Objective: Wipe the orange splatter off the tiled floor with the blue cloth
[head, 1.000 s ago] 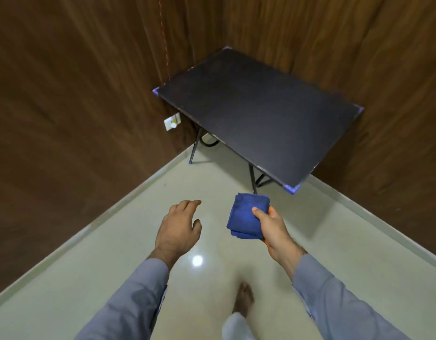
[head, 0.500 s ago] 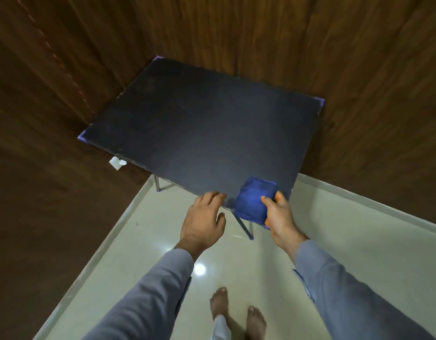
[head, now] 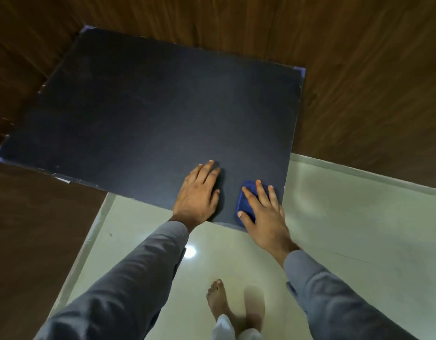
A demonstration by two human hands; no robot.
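Both hands now on table (head: 143, 114), right hand (head: 261, 212) pressing folded blue cloth (head: 244, 204)

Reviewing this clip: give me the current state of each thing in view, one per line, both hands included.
blue cloth: folded, lying on the table's near right corner under the right hand.
right hand: fingers straight, pressing on the cloth.
left hand: flat on the tabletop, holding nothing.
table: dark top, bare except for hands and cloth.
tiled floor: glossy; no orange splatter visible.
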